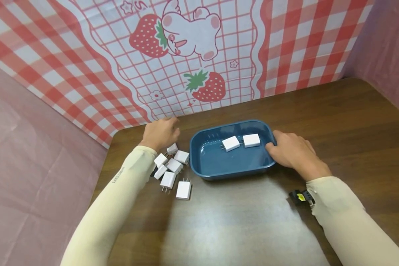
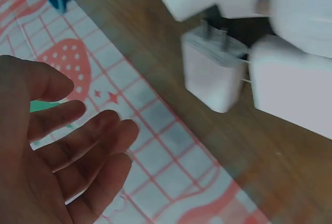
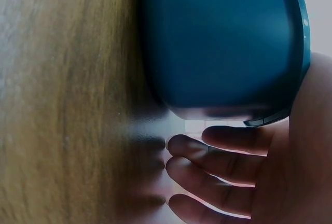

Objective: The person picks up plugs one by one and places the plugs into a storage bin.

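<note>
My left hand (image 1: 162, 133) hovers just beyond a loose pile of white charger plugs (image 1: 174, 166), left of a blue plastic tray (image 1: 232, 174). In the left wrist view its fingers (image 2: 98, 138) are relaxed and slightly bent, holding nothing, and one plug (image 2: 212, 68) stands prongs up beside other plugs. With my right hand (image 1: 294, 149) I grip the tray's right end, thumb over the rim and fingers outside the wall. The right wrist view shows those fingers (image 3: 223, 156) beside the tray's outer wall (image 3: 223, 47), close to the table. Two white plugs (image 1: 231, 143) lie inside the tray.
A single plug (image 1: 184, 190) lies nearest me, slightly apart from the pile. The brown wooden table (image 1: 326, 111) meets a red-and-white strawberry-print cloth (image 1: 239, 33) at its back edge. Pink cloth (image 1: 30, 177) hangs at the left and right sides.
</note>
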Action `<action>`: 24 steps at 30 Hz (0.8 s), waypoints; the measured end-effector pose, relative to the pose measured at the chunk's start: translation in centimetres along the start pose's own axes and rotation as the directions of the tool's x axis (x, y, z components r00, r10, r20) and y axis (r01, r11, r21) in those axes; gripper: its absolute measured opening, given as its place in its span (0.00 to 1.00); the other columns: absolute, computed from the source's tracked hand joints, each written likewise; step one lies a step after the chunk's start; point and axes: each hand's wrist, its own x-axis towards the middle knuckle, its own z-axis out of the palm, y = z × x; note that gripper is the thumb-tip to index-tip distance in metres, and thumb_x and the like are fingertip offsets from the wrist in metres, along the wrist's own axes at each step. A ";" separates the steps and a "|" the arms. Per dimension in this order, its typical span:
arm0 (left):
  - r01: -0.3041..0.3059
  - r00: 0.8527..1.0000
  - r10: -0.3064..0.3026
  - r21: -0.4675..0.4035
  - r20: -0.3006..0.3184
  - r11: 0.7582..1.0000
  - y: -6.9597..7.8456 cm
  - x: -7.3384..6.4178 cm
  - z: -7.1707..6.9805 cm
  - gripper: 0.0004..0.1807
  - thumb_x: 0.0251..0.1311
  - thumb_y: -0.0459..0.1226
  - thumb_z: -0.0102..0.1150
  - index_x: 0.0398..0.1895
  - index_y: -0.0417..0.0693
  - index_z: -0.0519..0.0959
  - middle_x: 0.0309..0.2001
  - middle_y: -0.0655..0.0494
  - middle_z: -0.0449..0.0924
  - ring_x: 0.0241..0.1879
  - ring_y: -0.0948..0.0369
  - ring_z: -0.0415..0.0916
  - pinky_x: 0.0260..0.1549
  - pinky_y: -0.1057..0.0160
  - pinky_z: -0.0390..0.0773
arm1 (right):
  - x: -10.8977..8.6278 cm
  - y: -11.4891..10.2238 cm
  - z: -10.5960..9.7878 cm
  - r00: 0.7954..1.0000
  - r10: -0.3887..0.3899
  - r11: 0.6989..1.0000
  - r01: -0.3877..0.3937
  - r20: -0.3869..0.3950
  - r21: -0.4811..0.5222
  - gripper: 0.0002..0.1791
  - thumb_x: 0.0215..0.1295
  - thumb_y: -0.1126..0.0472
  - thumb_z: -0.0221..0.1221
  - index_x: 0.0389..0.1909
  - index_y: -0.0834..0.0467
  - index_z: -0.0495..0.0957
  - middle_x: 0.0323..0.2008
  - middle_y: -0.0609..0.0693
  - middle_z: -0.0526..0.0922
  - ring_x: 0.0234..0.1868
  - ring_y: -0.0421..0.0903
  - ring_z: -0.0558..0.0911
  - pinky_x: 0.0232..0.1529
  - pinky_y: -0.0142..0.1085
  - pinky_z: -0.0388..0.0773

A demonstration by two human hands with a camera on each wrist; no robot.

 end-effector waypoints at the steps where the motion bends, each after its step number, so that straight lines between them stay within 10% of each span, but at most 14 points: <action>1: 0.014 1.000 -0.014 -0.006 0.007 1.000 -0.4 -0.2 0.2 0.21 0.65 0.46 0.47 0.58 0.54 0.80 0.45 0.50 0.86 0.34 0.46 0.83 0.25 0.44 0.78 | 0.0 0.0 0.0 1.000 0.001 1.000 -0.001 -0.001 0.000 0.37 0.73 0.47 0.48 0.71 0.71 0.58 0.64 0.73 0.67 0.53 0.68 0.72 0.56 0.72 0.62; 24: 0.219 0.950 -0.222 0.037 0.220 0.975 -3.0 -2.4 4.3 0.37 0.69 0.60 0.47 0.70 0.45 0.69 0.53 0.37 0.81 0.40 0.41 0.81 0.36 0.41 0.78 | 0.0 0.1 -0.1 1.000 0.009 1.000 -0.009 0.017 -0.001 0.39 0.74 0.46 0.48 0.73 0.71 0.55 0.66 0.74 0.65 0.56 0.70 0.70 0.57 0.72 0.61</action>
